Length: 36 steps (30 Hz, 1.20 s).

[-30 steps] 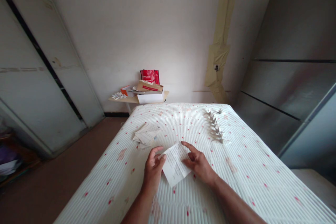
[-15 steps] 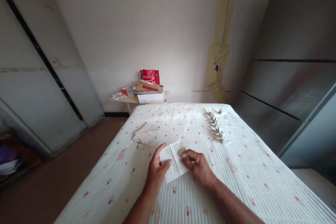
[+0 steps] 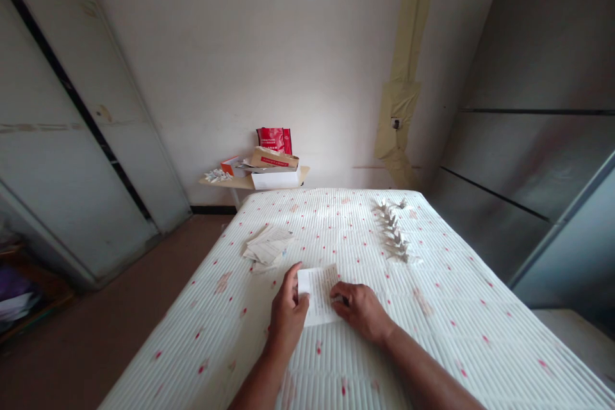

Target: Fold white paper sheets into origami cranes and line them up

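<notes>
Between my hands is a small printed sheet of paper (image 3: 319,298), held just over the quilted white bedspread (image 3: 336,371). My left hand (image 3: 288,307) grips its left edge, thumb in front and fingers behind. The right edge is pinched by my right hand (image 3: 360,307), whose fingers are curled and partly hide the paper there. Farther off on the left lies a loose pile of paper sheets (image 3: 269,243). On the right, several folded paper cranes (image 3: 394,230) stand in a row.
Past the bed's far edge, a small table (image 3: 240,182) bears a white box (image 3: 276,179), a red bag (image 3: 273,139) and a cluster of white folded pieces (image 3: 218,175). Pale cabinet doors (image 3: 62,122) rise at left, a grey wardrobe (image 3: 538,141) at right.
The paper has turned from a tilted position to nearly square-on between my hands. My right hand has shifted slightly, with its fingers still at the paper's right side.
</notes>
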Each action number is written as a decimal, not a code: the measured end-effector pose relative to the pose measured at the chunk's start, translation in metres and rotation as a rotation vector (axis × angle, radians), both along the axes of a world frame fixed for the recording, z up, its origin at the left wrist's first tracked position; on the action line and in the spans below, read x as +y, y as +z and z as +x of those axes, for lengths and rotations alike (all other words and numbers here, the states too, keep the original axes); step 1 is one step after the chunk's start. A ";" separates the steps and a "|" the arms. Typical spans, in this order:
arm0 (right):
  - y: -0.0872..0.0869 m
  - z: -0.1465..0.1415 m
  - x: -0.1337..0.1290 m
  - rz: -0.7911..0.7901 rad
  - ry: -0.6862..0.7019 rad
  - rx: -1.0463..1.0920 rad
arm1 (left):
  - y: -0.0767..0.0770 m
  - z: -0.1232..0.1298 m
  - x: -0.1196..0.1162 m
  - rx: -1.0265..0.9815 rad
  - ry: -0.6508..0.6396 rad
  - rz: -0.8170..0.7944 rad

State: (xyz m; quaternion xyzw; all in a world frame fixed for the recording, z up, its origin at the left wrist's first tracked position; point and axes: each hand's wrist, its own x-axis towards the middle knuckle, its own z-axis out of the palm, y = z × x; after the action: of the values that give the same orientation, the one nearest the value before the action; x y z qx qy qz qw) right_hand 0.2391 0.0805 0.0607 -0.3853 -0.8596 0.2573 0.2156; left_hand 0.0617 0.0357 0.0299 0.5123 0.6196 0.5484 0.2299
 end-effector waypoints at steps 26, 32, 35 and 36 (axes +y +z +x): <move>0.014 0.024 0.011 -0.014 0.157 -0.166 | 0.017 0.010 -0.016 0.858 -0.316 -0.024; 0.008 0.028 0.012 0.085 0.156 -0.188 | 0.019 0.014 -0.015 0.896 -0.284 0.049; 0.010 0.027 0.011 0.136 0.116 -0.228 | 0.019 0.015 -0.014 0.890 -0.283 0.065; 0.012 0.026 0.010 0.161 0.109 -0.246 | 0.019 0.015 -0.014 0.885 -0.285 0.066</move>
State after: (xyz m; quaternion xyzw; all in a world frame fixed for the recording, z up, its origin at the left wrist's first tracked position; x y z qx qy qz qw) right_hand 0.2652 0.0909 0.0725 -0.3482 -0.9169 0.1497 0.1248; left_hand 0.0769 0.0220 0.0493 0.7840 0.5638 0.2597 0.0002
